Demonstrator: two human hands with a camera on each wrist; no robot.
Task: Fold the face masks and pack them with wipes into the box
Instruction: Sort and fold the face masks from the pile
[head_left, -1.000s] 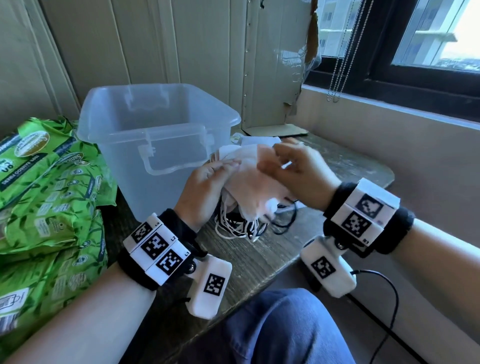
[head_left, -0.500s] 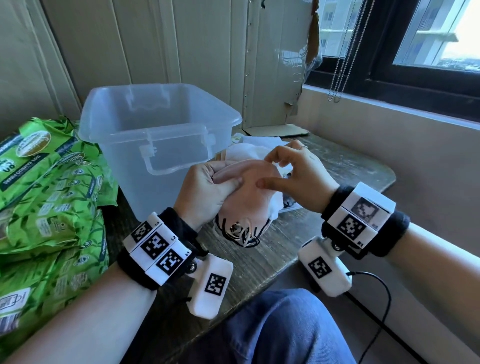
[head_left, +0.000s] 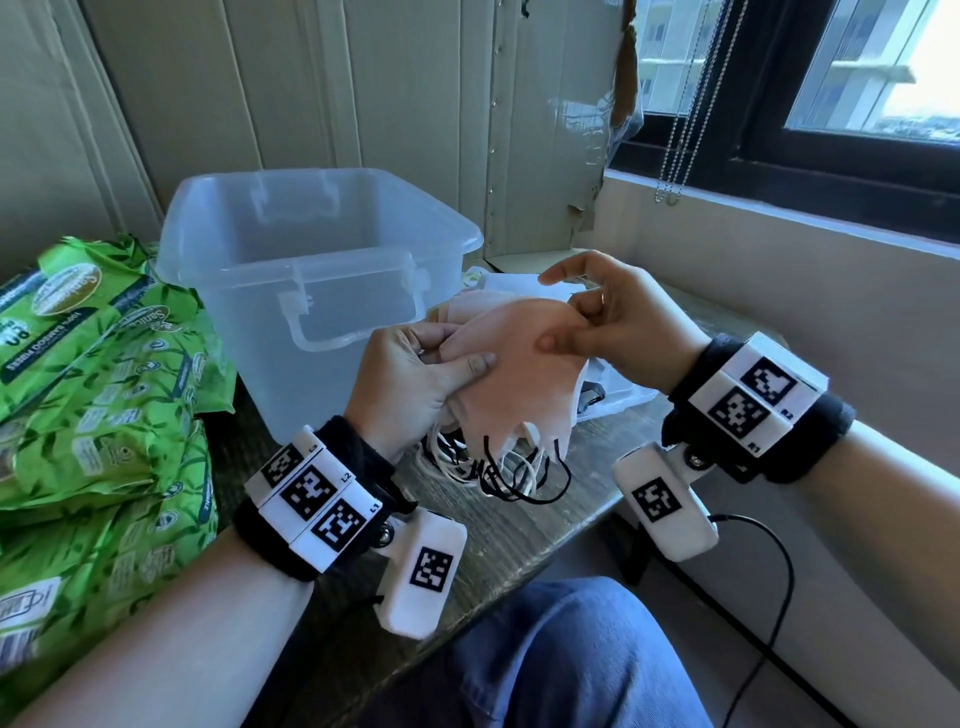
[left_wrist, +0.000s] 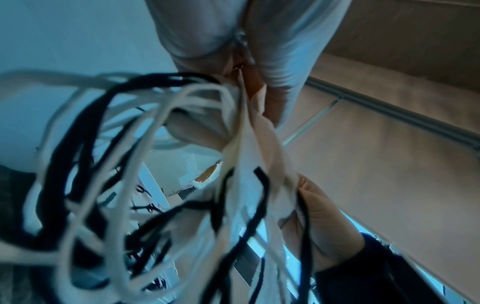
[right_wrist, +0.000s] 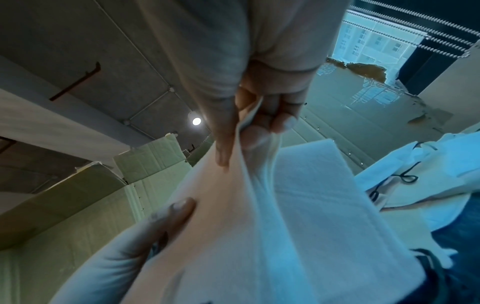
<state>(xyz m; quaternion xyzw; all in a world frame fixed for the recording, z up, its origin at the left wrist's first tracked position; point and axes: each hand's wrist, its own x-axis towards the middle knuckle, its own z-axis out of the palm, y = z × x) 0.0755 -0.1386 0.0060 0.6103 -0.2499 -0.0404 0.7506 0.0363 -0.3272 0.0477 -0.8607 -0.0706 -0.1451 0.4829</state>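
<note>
A person's blue-trousered knee (head_left: 545, 654) sits nearest the head camera, at the edge of a worn wooden table (head_left: 519, 525). Above the table, both hands hold a stack of pale pink and white face masks (head_left: 514, 374), its black and white ear loops (head_left: 498, 467) dangling toward the wood. The left hand (head_left: 410, 384) grips the stack's left side, thumb pressed flat on the top mask and fingers (head_left: 423, 332) curled behind. The right hand (head_left: 618, 332) pinches the top mask's right edge between thumb and curled fingers, index finger raised clear.

The left wrist view alone shows the underside: a blurred tangle of loops hanging close to the lens, with the mask edges gathered above them. The right wrist view alone shows the pinch from below, the mask edge drawn taut between the thumb and fingers (right_wrist: 280, 121), and more loose masks (right_wrist: 426, 185) lying beyond on the table.

Green wipe packs (head_left: 98, 395) are piled at the table's left. Just behind the hands stands the clear plastic box (head_left: 311, 270), lidless; from here its contents cannot be made out. A window (head_left: 831, 93) fills the far right.
</note>
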